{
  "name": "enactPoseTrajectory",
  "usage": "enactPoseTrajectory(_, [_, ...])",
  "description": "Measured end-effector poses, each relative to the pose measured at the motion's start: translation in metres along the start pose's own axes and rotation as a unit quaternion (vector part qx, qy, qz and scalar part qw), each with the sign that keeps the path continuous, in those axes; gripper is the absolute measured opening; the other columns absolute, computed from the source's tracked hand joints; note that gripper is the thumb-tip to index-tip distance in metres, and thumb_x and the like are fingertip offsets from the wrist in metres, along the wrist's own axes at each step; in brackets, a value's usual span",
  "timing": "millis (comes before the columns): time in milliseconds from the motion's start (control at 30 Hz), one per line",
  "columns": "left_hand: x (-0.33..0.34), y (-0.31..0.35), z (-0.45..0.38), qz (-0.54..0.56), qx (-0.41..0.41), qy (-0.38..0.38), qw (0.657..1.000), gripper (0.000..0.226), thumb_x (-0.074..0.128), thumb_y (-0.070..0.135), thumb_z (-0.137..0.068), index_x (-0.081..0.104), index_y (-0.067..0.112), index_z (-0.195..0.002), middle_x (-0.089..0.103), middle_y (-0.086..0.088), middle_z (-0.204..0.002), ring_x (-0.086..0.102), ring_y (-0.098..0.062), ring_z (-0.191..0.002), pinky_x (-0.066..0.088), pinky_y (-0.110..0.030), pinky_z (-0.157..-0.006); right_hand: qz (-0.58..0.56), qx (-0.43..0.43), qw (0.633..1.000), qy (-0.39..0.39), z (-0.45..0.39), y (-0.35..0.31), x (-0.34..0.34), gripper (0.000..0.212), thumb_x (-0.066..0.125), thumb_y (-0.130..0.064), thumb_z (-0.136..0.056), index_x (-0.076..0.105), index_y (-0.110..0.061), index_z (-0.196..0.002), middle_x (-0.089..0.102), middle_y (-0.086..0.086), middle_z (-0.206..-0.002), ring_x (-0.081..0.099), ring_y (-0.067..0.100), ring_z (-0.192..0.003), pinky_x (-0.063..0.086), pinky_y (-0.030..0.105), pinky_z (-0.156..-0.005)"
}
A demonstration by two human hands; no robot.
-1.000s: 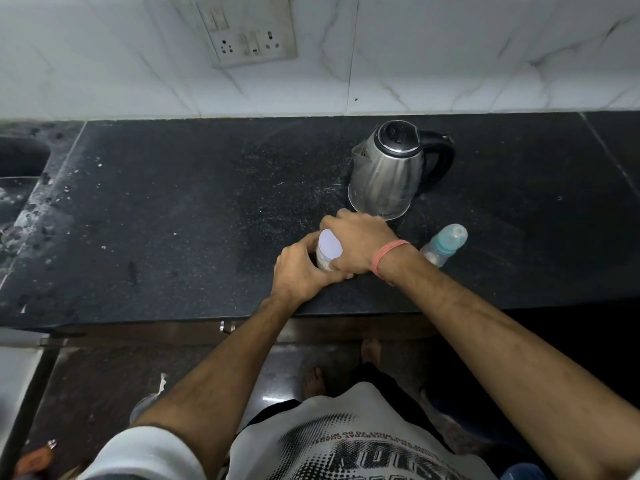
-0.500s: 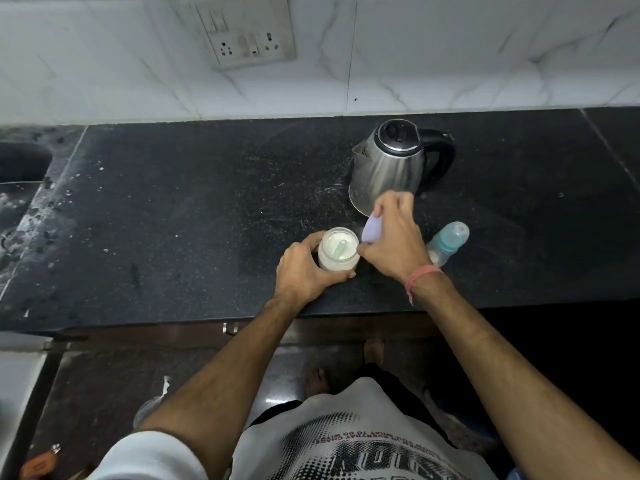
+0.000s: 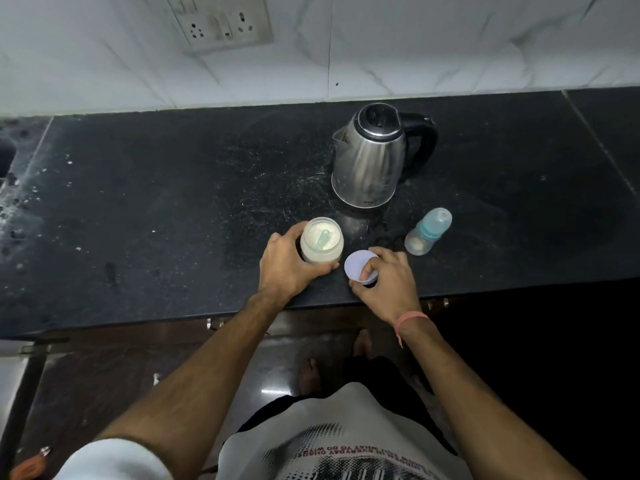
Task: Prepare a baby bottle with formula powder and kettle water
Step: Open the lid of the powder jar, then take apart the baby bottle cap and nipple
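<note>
1. Two hands are at work near the front edge of the dark surface (image 3: 145,188). I see my left hand (image 3: 289,268) wrapped around the side of the open formula jar (image 3: 321,244), fingers curled on it, holding it upright.
2. My right hand (image 3: 384,282) pinches the pale lilac lid (image 3: 360,270) at its rim, flat face up, low over the surface just right of the jar. I cannot tell whether the lid touches the surface.
3. Inside the jar lies white powder, with a pale green scoop (image 3: 323,240) resting in it, handle pointing away from me and slightly right.
4. I judge the scoop is the next thing to take. It sits just left of and beyond my right hand, which is nearer to it once the lid is freed.
5. Further right and beyond that hand, the baby bottle (image 3: 427,232) lies tilted on its side, capped end pointing away and right. It looks empty.
6. Behind both stands the steel kettle (image 3: 369,164), lid closed, handle to the right.
</note>
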State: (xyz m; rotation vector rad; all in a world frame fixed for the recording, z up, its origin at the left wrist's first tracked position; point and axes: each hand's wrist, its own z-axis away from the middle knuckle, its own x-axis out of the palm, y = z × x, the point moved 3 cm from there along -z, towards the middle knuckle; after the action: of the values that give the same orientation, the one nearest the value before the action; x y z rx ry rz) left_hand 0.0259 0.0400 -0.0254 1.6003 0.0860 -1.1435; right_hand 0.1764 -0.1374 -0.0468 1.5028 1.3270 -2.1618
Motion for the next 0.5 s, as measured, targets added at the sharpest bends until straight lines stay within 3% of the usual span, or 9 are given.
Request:
enactPoseTrajectory(133, [-0.003,0.017,0.002,0.002,-0.031,0.003,1.000,0.099,0.101,0.069,-0.052,0.065,0.046,-0.141,0.079,0.019,-0.123,0.072,-0.017,-0.121,0.062,-0.046,-0.098,0.040,-0.006,0.999,-0.029,-0.004,0.001,0.003,0.028,0.095,-0.038,-0.074,0.069,-0.031,-0.080,0.066,-0.001,-0.148,0.053,0.032,-0.127,0.048,0.045,-0.105])
enactPoseTrajectory(200, [-0.005,0.029,0.003,0.006,-0.055,-0.001,0.998,0.107,0.109,0.056,-0.052,0.063,0.042,-0.147,0.077,0.014,-0.135,0.070,-0.020,-0.130,0.059,-0.042,-0.102,0.042,-0.018,0.998,-0.047,-0.004,0.002,-0.002,0.034,0.097,-0.039,-0.074,0.070,-0.028,-0.090,0.061,0.001,-0.155,0.051,0.033,-0.133,0.048,0.046,-0.108])
enactPoseTrajectory(267, [-0.006,0.042,0.005,0.002,-0.070,-0.014,0.997,0.139,0.113,0.055,-0.048,0.044,0.038,-0.168,0.049,0.005,-0.172,0.051,-0.022,-0.156,0.051,-0.050,-0.116,0.031,-0.033,0.998,-0.051,-0.004,0.004,-0.016,0.045,0.099,-0.042,-0.072,0.069,-0.026,-0.102,0.055,0.003,-0.159,0.049,0.031,-0.138,0.049,0.048,-0.110])
enactPoseTrajectory(333, [-0.007,0.053,0.015,0.001,-0.078,-0.017,0.997,0.160,0.112,0.062,-0.044,0.025,0.038,-0.177,0.010,0.004,-0.188,0.032,-0.022,-0.167,0.047,-0.059,-0.119,0.010,-0.051,0.998,-0.038,-0.001,0.001,-0.038,0.046,0.095,-0.044,-0.077,0.068,-0.026,-0.109,0.058,-0.004,-0.149,0.053,0.024,-0.131,0.053,0.048,-0.104])
enactPoseTrajectory(400, [-0.009,0.070,0.025,0.014,-0.056,0.036,0.998,0.152,0.108,0.067,-0.048,0.030,0.037,-0.175,0.008,0.007,-0.184,0.037,-0.014,-0.161,0.054,-0.058,-0.112,-0.005,-0.073,0.997,-0.011,0.002,-0.002,-0.066,0.035,0.087,-0.044,-0.086,0.066,-0.029,-0.110,0.060,-0.012,-0.127,0.059,0.015,-0.113,0.058,0.045,-0.089])
enactPoseTrajectory(500, [-0.004,0.105,0.032,0.057,0.042,0.155,0.985,0.114,0.109,0.051,-0.063,0.054,0.030,-0.161,0.036,0.007,-0.163,0.044,0.005,-0.139,0.059,-0.041,-0.104,-0.012,-0.101,0.993,0.063,0.001,-0.002,-0.107,0.021,0.082,-0.035,-0.093,0.068,-0.030,-0.109,0.062,-0.015,-0.112,0.060,0.008,-0.085,0.058,0.039,-0.075])
